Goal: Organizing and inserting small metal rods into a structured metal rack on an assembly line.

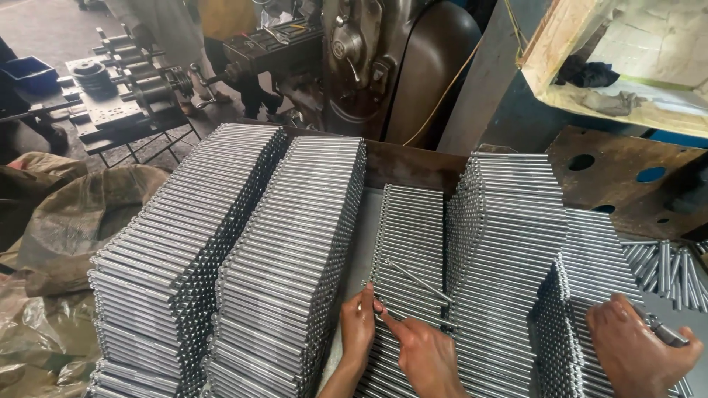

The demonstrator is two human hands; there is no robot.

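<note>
Item 1: grey steel rods, stacked in tight rows on the counter [366, 221]. There are two tall stacks [184, 243] on the left, a low stack [409, 221] in the middle and a stepped stack [509, 221] on the right.

Item 2: one loose rod [417, 284], lying slantwise on the low stack.

Item 3: left hand [359, 320], fingers narrow, pinching the near end of the loose rod. Right hand [428, 355], forefinger stretched to that same end, the rest curled; whether it grips I cannot tell.

Item 4: a third hand [634, 350] at the right edge, closed round a short rod.

Item 5: scattered rods [664, 267], lying flat at far right.

Surroundings: brown sacking [81, 214] on the floor at left, a blue tray [29, 74] at far left, a dark machine [361, 51] behind, and a pale wooden shelf box [560, 37] at upper right.
</note>
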